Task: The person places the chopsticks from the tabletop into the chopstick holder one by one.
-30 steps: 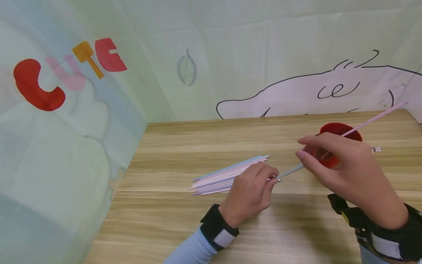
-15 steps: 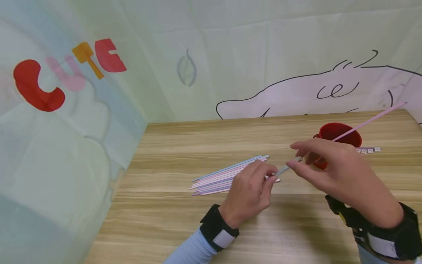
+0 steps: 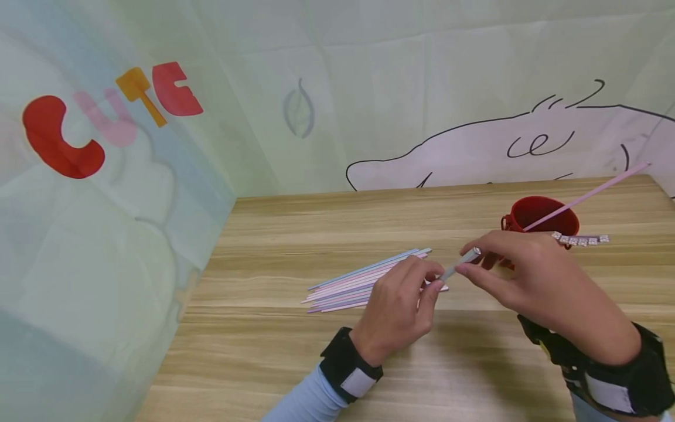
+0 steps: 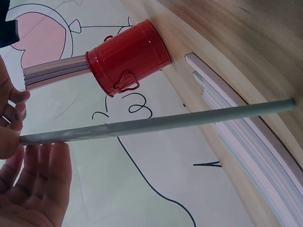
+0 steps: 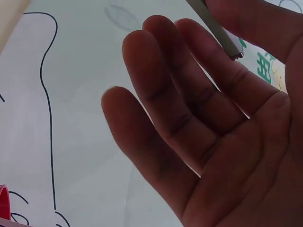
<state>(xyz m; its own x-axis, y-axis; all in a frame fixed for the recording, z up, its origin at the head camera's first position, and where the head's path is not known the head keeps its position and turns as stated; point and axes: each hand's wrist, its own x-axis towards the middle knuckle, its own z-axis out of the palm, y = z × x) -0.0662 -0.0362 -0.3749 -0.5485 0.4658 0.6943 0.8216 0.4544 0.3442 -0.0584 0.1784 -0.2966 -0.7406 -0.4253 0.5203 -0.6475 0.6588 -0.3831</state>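
A thin grey stick runs between my two hands. My left hand pinches its lower part, just over a row of pastel sticks on the table. Close to the stick's upper end, my right hand holds it between thumb and index finger. In the right wrist view the other right fingers are spread and hold nothing. Behind the right hand stands a red cup, partly hidden. A pink stick leans out of it, and several sticks stand bundled in it in the left wrist view.
The wooden table meets a printed cloth backdrop at its back and left edges. The cup has a small handle. The leaning pink stick reaches up toward the back right corner.
My right hand has drawn back left from over the cup, bringing the grey stick's end closer to my left hand. More of the cup and its bundle shows. My left hand has hardly moved.
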